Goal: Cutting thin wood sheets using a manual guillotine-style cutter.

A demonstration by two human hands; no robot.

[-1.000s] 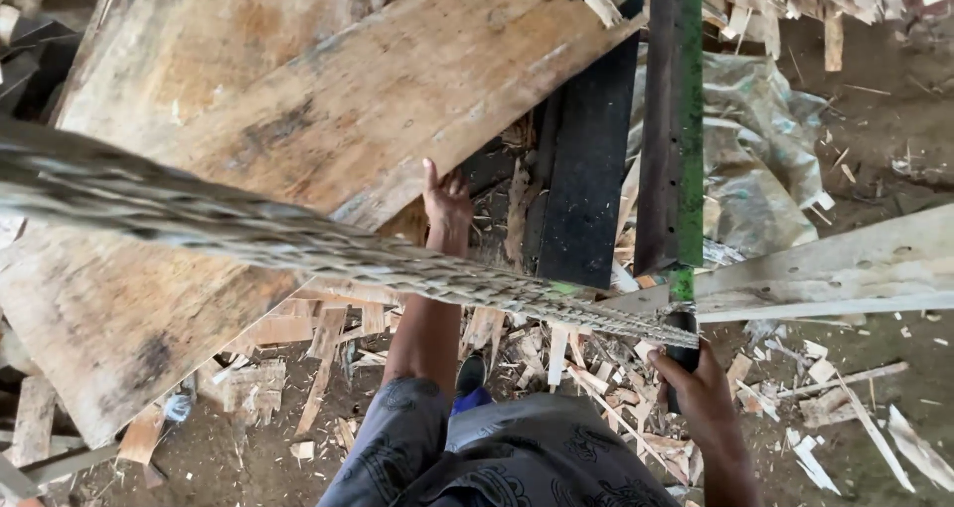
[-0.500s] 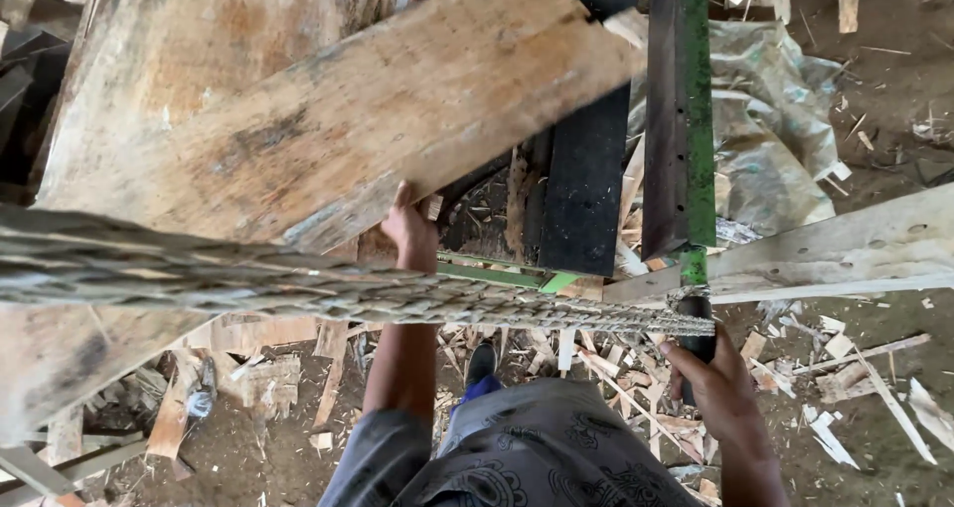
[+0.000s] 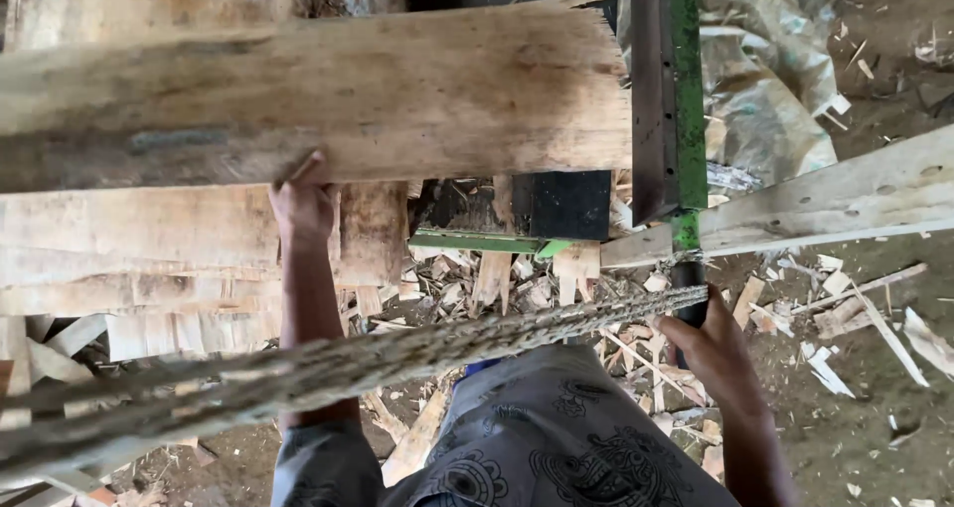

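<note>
Both hands grip: the left hand [image 3: 303, 204] clasps the plank's [image 3: 328, 99] near edge; the right hand [image 3: 711, 348] wraps the black handle [image 3: 691, 288], right.

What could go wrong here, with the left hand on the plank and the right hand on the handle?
The left hand grips the rough edge of the plank, so splinters or a pinch seem possible. The taut rope ends at the handle under the right hand; it might slip. Wood scraps could cause tripping.
</note>
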